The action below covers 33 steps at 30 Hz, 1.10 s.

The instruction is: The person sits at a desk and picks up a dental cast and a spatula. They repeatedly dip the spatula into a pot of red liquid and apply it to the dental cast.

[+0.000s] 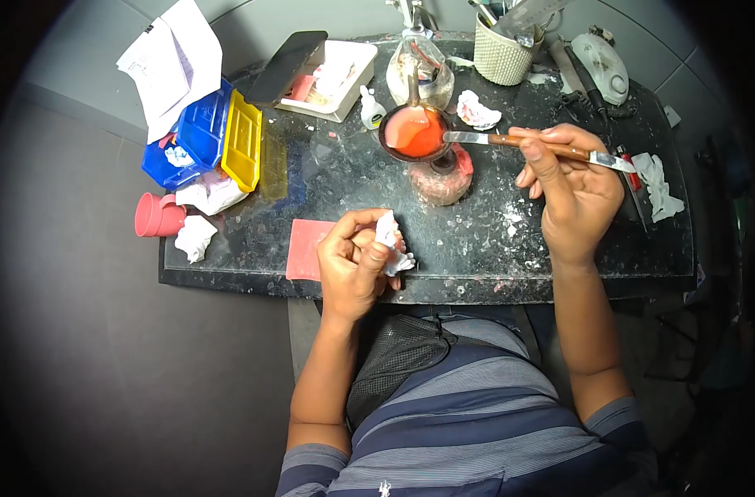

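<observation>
Between the fingers of my right hand [578, 186] is a wax spatula [510, 141] with a wooden handle and a metal blade at each end. Its left blade reaches the rim of a small dark pan [383, 147] of glossy red-orange liquid [419, 132], which looks like melted wax. Under the pan is a rounded, pink-stained base [441, 184]. My left hand [353, 261] is closed around a crumpled white tissue [388, 236]; whether something lies inside it is hidden. A flat pink sheet [304, 248] lies beside that hand, partly covered by it.
Blue and yellow plastic boxes [241, 142], a pink cup [155, 215] and crumpled tissue [196, 238] stand at left. A white tray [362, 66], a small bottle [371, 108] and a tool basket [502, 58] line the back. Tissue [659, 186] lies at right.
</observation>
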Tool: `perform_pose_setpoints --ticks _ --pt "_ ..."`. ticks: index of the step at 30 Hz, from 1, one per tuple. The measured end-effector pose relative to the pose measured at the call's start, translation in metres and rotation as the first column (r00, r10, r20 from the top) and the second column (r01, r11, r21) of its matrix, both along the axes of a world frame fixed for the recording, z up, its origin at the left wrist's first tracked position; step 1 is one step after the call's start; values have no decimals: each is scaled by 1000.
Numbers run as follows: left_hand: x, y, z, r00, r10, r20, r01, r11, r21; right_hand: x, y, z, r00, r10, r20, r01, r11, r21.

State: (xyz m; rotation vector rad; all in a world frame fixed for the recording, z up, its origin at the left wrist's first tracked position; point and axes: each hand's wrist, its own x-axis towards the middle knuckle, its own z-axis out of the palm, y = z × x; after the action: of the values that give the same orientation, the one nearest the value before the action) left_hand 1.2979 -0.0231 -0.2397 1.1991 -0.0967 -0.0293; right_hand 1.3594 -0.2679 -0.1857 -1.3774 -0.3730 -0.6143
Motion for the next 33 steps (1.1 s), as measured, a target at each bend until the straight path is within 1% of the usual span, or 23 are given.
perform_pose_setpoints --ticks 2,4,8,10,12,14,15,16,18,19,20,22,23,24,26,27,29,33 --pt "-2 -2 -1 999 24 32 -27 995 100 1 4 2 1000 2 1 -2 1000 9" --pt "-4 -2 -2 1000 25 17 -27 997 72 1 5 1 1000 6 -5 -6 999 -32" --pt "-10 -9 -2 997 66 34 -69 995 71 -1 4 3 1000 16 -3 -16 1000 -20" --pt "-11 -10 -4 994 104 36 -106 992 63 -8 3 4 991 135 6 -135 991 17" --pt "-13 -9 -6 993 97 67 -104 989 105 -18 7 2 987 157 -36 -157 988 6" --pt "-13 -9 -7 992 109 59 -115 986 120 -26 9 -6 971 230 -65 -235 969 -82" --pt "-13 -9 -7 992 101 71 -110 984 137 -29 15 -8 960 272 -67 -273 962 -16" --pt "-13 -9 -7 992 93 82 -105 982 155 -31 16 -9 959 274 -71 -275 961 -15" --pt "-12 -11 -2 992 97 86 -110 981 157 -32 17 -9 957 279 -79 -289 922 -256" --pt "-13 -11 -1 993 92 79 -105 977 185 -32 20 -13 961 272 -42 -274 930 -246" --pt "-13 -10 0 993 88 73 -102 972 213 -32 21 -13 960 275 -45 -278 929 -247" --pt "-12 -10 0 994 79 71 -92 973 212 -31 22 -13 957 291 -13 -276 894 -352" --pt "-12 -9 0 995 66 73 -80 974 212 -33 20 -10 955 287 -78 -294 876 -383" --pt "-12 -10 1 995 72 70 -85 974 210 -33 18 -9 953 292 -81 -300 873 -384" --pt "-11 -12 4 997 58 53 -63 991 116 -32 17 -8 947 309 -92 -315 828 -464" --pt "-11 -11 5 997 65 51 -70 991 114 -32 20 -10 944 315 -94 -322 824 -466" --pt "-12 -9 6 999 36 37 -40 992 121 -33 24 -15 945 315 -86 -325 876 -357" --pt "-12 -10 5 998 39 47 -44 994 99 -33 22 -17 946 314 -82 -322 874 -363"
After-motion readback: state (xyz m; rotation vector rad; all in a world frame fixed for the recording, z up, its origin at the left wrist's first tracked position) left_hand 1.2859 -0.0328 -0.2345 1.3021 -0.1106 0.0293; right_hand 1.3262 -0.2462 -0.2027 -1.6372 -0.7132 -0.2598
